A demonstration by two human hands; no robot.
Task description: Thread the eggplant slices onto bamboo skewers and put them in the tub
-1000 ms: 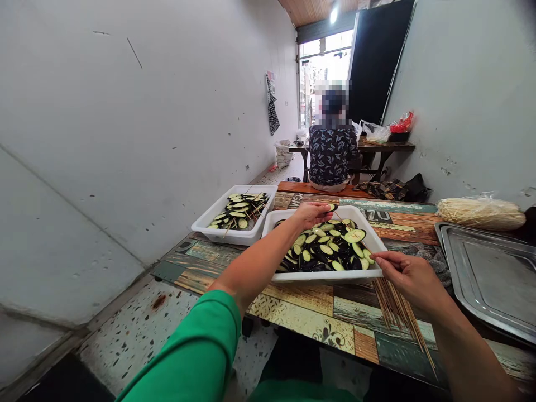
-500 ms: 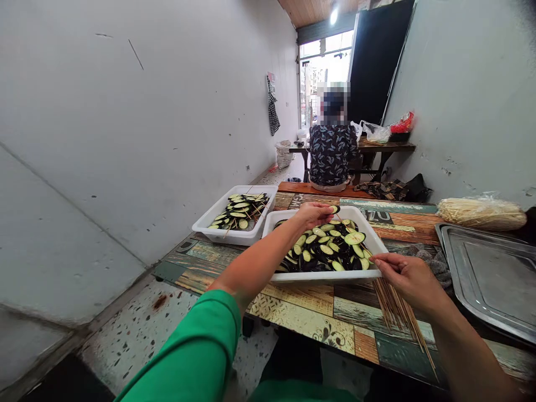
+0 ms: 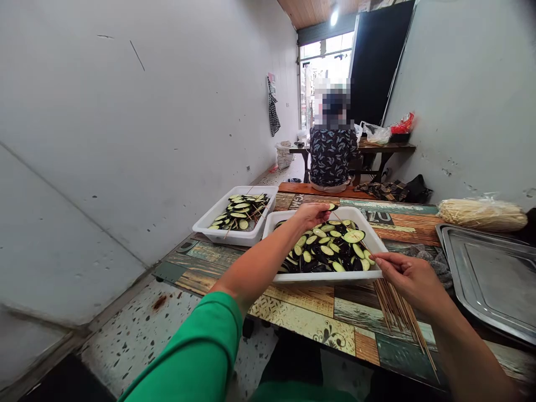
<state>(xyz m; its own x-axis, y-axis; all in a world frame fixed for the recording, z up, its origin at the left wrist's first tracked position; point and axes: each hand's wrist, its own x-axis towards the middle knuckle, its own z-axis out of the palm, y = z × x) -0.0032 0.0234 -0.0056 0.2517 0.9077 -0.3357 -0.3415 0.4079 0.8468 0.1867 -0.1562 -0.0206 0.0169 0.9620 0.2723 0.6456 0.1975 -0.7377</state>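
My left hand [image 3: 315, 214] pinches an eggplant slice [image 3: 333, 207] above the far rim of the nearer white tub [image 3: 322, 277]. Between thumb and fingers, my right hand [image 3: 402, 273] grips the near end of a thin wooden skewer [image 3: 367, 247]. An oval eggplant slice [image 3: 354, 237] is threaded on that skewer, whose far end points toward the slice in my left hand. Many loose eggplant slices [image 3: 327, 249] fill the tub. Below my right hand, a bundle of skewers [image 3: 396, 308] lies fanned on the table.
A second white tub [image 3: 201, 226] with skewered eggplant [image 3: 239, 210] stands at the left. Metal trays [image 3: 494, 273], a grey cloth [image 3: 431, 262] and a bagged bundle of sticks [image 3: 481, 214] lie at the right. A person [image 3: 334, 153] sits beyond the table [image 3: 301, 312], facing away.
My left hand has shifted slightly left and tilted its slice. My right hand stays nearly in place on the skewer.
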